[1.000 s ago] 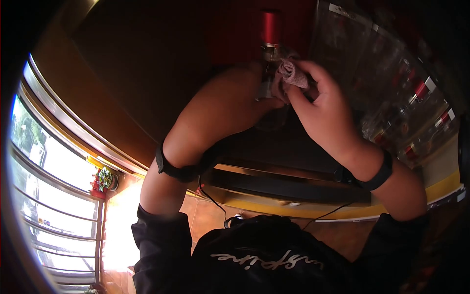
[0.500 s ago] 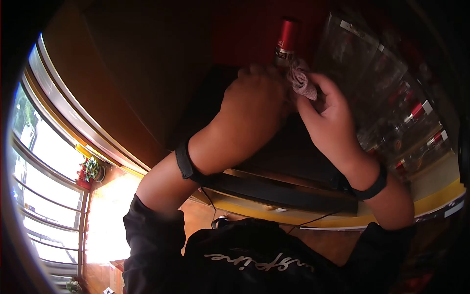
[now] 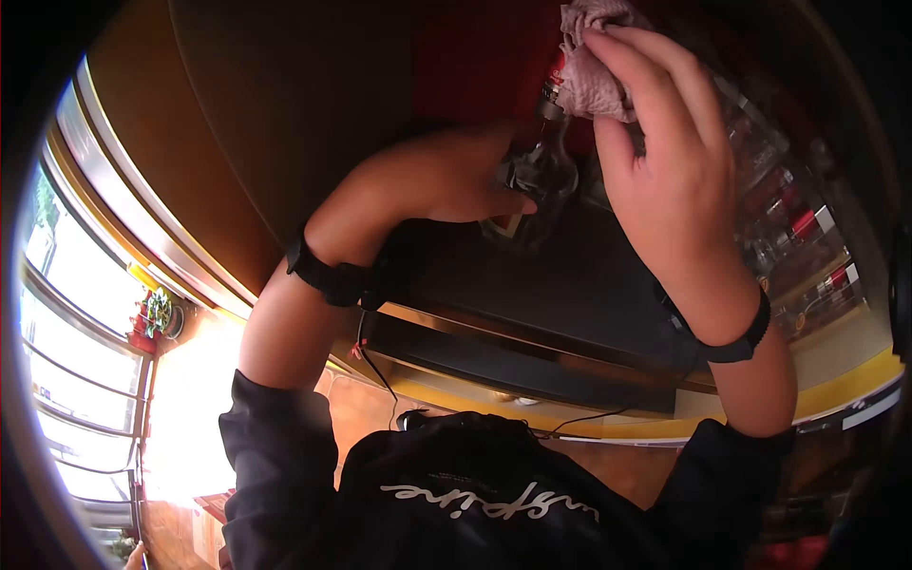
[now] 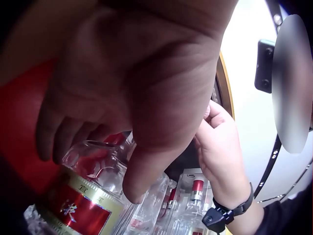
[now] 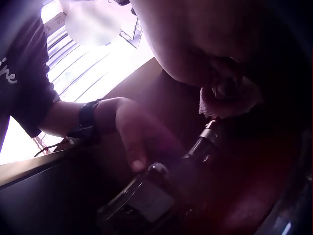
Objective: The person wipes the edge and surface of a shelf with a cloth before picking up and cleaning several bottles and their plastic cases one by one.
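My left-hand grip (image 3: 446,180) is curled round the body of the clear glass bottle with the red-and-gold label (image 3: 540,176), holding it tilted over the dark worktop (image 3: 570,294). I cannot tell whether its base rests there. At the bottle's top, my right-hand grip (image 3: 674,180) pinches the crumpled pinkish cloth (image 3: 589,76) over the neck. I judge the wiping is at the neck and cap, with setting the bottle down left. Clear boxed bottles with red caps (image 3: 798,228) stand on the right.
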